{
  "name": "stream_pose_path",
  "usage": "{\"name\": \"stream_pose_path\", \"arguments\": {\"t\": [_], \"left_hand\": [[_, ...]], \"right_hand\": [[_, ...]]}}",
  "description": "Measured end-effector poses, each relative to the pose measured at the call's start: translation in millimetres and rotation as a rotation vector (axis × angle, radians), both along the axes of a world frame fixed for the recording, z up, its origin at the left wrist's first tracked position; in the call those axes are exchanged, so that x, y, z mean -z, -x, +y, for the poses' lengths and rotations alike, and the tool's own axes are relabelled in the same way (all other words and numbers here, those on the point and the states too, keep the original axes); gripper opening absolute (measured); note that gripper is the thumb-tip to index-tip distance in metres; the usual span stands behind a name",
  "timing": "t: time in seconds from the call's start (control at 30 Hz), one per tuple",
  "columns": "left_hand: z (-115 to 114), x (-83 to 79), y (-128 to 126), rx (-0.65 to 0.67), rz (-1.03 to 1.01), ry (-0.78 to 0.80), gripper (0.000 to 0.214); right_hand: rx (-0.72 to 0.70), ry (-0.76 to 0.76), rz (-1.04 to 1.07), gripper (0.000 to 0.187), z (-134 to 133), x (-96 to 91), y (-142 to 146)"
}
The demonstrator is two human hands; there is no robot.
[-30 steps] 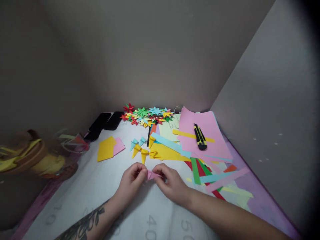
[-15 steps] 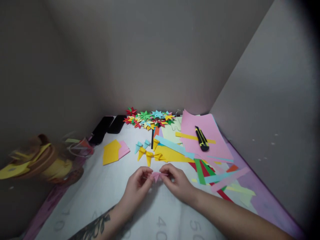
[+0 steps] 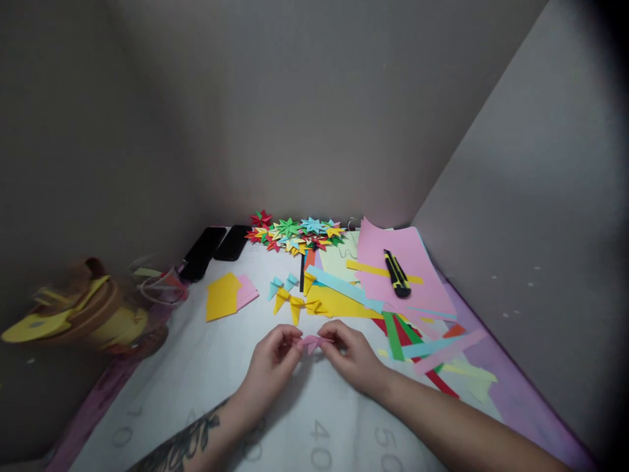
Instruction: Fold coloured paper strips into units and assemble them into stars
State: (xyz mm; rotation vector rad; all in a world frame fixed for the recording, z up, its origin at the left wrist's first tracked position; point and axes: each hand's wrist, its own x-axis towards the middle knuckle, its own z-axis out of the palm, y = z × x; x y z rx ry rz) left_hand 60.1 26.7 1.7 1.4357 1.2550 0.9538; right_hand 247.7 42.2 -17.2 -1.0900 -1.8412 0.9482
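Note:
A small pink folded paper piece (image 3: 311,343) is held just above the white table sheet, pinched from both sides. My left hand (image 3: 276,357) grips its left end between thumb and fingers. On the other end, the thumb and fingers of my right hand (image 3: 350,354) are closed. Just beyond my hands lie several yellow folded paper pieces (image 3: 296,307), with two light blue folded pieces (image 3: 276,287) behind them. To the left, a yellow paper square (image 3: 222,298) partly covers some pink paper squares (image 3: 247,292).
Folded paper stars (image 3: 288,227) are heaped against the back wall. Two black phones (image 3: 232,243) lie back left. A box cutter (image 3: 397,273) rests on pink sheets (image 3: 383,242) at right, near scattered paper strips (image 3: 394,335). A brown and yellow pot-like object (image 3: 103,314) stands at left.
Both hands keep hold of the pink folded piece, which has tilted slightly between the fingers. The whole view has shifted a little; the things on the table lie as before.

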Motion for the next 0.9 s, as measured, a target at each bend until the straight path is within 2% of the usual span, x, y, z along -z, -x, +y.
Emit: {"name": "stream_pose_path", "arguments": {"t": [0.13, 0.27, 0.4, 0.57, 0.7, 0.9], "left_hand": [[3, 0.6, -1, 0.0, -0.027, 0.046, 0.021], [7, 1.0, -2, -0.056, -0.105, 0.112, 0.024], [8, 0.6, -2, -0.087, -0.11, 0.145, 0.025], [3, 2.4, -4, -0.036, -0.029, 0.089, 0.02], [1, 5.9, -7, 0.044, 0.026, 0.049, 0.019], [4, 5.9, -9, 0.078, 0.043, 0.039, 0.016]], "right_hand": [[-0.005, -0.004, -0.005, 0.005, 0, -2.6, 0], [0.002, -0.002, 0.017, 0.006, 1, -0.3, -1], [0.0, 0.051, 0.041, 0.011, 2, 2.6, -2], [-0.036, 0.111, 0.069, 0.023, 2, 1.0, -1], [-0.08, 0.047, -0.004, 0.013, 0, -5.2, -1], [-0.127, 0.021, -0.017, 0.015, 0, -10.7, 0]]}}
